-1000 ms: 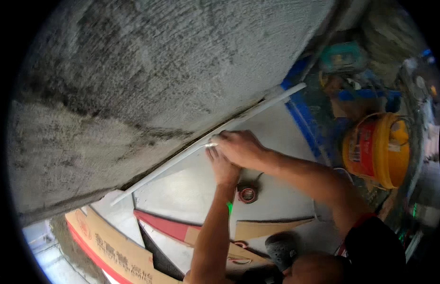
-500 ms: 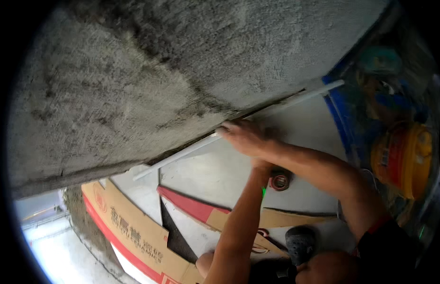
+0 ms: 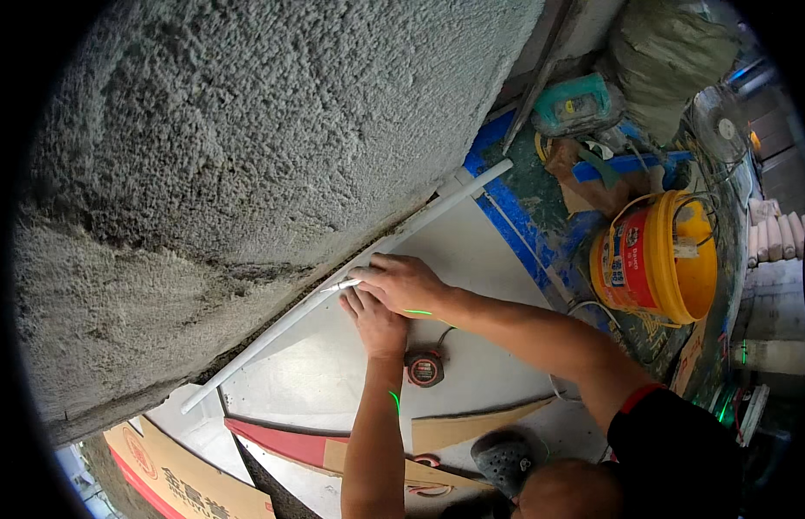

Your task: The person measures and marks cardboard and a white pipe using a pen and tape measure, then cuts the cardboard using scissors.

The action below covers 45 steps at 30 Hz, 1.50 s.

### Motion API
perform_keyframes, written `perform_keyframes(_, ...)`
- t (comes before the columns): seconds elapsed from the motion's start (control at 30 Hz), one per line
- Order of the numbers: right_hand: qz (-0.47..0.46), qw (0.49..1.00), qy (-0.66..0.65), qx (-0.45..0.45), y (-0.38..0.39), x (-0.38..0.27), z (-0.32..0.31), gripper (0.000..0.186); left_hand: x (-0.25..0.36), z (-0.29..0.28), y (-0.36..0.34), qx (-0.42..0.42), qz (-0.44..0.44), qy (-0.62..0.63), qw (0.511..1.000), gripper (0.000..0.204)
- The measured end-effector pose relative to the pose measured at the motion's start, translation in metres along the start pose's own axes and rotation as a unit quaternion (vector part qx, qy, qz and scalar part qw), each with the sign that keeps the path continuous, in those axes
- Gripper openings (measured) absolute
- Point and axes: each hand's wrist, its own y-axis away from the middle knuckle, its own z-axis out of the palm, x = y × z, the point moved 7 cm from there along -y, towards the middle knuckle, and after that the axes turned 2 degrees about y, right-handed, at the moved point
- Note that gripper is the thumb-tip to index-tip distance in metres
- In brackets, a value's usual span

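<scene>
A long white pipe [image 3: 272, 331] lies slantwise along the foot of the rough grey wall, over pale floor tiles. Near its middle, my right hand [image 3: 404, 282] is closed round a slim white stick, perhaps a pen [image 3: 340, 285], whose tip is at the pipe. Just below it, my left hand [image 3: 376, 325] has its fingers stretched toward the pipe's near edge, fingertips at or beside it. The two hands overlap a little. A red and black tape measure [image 3: 425, 368] lies on the tile close to my left wrist.
A yellow bucket [image 3: 698, 259] tilts at the right, near a teal tool [image 3: 577, 105] and loose cables. The rough wall [image 3: 272, 130] rises at upper left. Cut cardboard [image 3: 173, 476] lies at lower left, and scissors [image 3: 426, 460] lie near a grey clog [image 3: 503, 458].
The view has shifted, so the pipe, hands and bucket appear farther left. My left hand, mostly hidden behind the right before, now shows beside it, and the white stick is visible.
</scene>
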Motion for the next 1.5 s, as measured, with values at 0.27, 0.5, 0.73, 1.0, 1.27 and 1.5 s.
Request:
perform_keyframes(0.27,-0.012,0.999,0.007,-0.048,-0.026,-0.03,0.035,0.034,-0.006,0.01,-0.002,-0.061,-0.035,0.003,0.998,0.065)
perform_keyframes(0.5,-0.051,0.996,-0.044,-0.063,-0.048,-0.048,0.053,0.027,-0.011,0.015,0.012,0.002,-0.032,0.17,0.985,0.046)
perform_keyframes(0.73,-0.077,0.993,-0.009,-0.087,-0.052,-0.056,0.076,0.03,-0.008,0.01,0.011,-0.06,-0.07,0.28,0.956,0.046)
perform_keyframes(1.0,-0.068,0.988,0.017,-0.139,-0.062,-0.079,0.071,0.029,-0.002,-0.023,0.006,0.162,-0.03,0.161,0.973,0.051)
perform_keyframes(1.27,-0.071,0.986,0.072,-0.131,-0.06,-0.06,0.075,0.03,-0.001,-0.009,0.003,0.047,-0.093,0.391,0.914,0.055)
perform_keyframes(1.5,-0.062,0.981,0.103,-0.153,-0.054,-0.036,0.035,0.022,-0.001,0.001,0.002,-0.058,-0.025,0.164,0.984,0.06)
